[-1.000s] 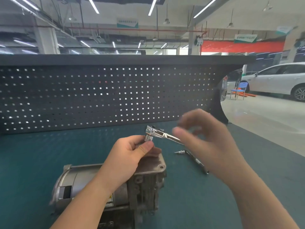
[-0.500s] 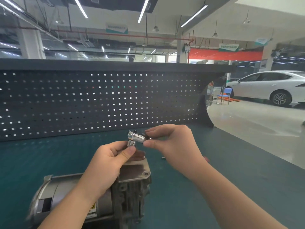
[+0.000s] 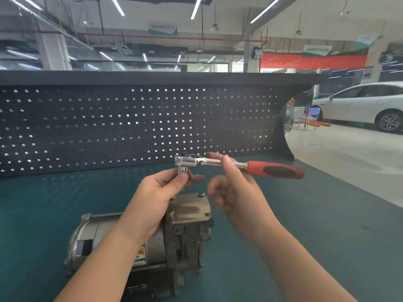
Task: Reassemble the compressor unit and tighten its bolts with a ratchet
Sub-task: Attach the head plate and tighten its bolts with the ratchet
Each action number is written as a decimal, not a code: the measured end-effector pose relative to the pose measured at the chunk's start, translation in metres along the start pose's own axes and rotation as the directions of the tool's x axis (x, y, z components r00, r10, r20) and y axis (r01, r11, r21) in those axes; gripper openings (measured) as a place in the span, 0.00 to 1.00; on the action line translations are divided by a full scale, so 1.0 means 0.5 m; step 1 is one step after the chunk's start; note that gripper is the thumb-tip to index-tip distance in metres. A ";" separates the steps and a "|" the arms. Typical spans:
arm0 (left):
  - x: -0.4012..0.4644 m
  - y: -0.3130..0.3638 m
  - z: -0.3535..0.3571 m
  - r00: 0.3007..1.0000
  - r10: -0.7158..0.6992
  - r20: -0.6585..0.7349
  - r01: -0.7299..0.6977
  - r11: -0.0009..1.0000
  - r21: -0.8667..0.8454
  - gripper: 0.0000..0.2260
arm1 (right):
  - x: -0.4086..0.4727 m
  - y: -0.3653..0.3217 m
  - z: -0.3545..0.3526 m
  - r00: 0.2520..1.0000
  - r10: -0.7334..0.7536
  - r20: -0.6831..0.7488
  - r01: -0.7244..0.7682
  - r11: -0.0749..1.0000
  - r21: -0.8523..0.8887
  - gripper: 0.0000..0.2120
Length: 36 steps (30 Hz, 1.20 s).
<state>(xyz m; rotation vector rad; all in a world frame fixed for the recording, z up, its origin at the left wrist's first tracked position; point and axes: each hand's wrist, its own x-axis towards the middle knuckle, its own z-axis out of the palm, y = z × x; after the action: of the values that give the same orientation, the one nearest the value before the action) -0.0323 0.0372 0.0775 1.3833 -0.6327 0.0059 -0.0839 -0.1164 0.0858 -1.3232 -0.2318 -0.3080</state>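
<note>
Ratchet (image 3: 237,166) held mid-frame above compressor (image 3: 174,234) | socket (image 3: 182,170) pinched by left hand (image 3: 161,192) | shaft pinched by right hand (image 3: 235,192)

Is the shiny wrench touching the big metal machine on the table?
Apart. The head view shows the ratchet held up in the air by both hands, with green bench visible between it and the compressor below.

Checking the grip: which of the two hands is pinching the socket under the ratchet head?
The left hand pinches the socket; the right hand is on the ratchet shaft instead.
</note>
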 end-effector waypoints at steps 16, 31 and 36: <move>-0.013 0.054 -0.114 0.856 -0.336 0.393 0.110 0.862 0.495 0.09 | 0.007 0.039 0.040 0.981 0.043 -0.187 0.050 0.881 0.470 0.06; -0.017 0.044 -0.102 0.896 -0.298 0.328 0.159 0.907 0.390 0.08 | -0.007 0.038 0.053 0.982 -0.172 -0.083 0.187 0.954 0.233 0.09; -0.017 0.045 -0.108 0.892 -0.313 0.327 0.169 0.900 0.402 0.12 | -0.011 0.042 0.060 0.971 -0.221 -0.094 0.234 0.958 0.168 0.10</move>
<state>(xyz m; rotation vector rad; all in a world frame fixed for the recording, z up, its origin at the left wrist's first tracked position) -0.0255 0.0942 0.0916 1.8433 -0.8052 -0.3802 -0.0816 -0.0822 0.0718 -1.1074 -0.3425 -0.5186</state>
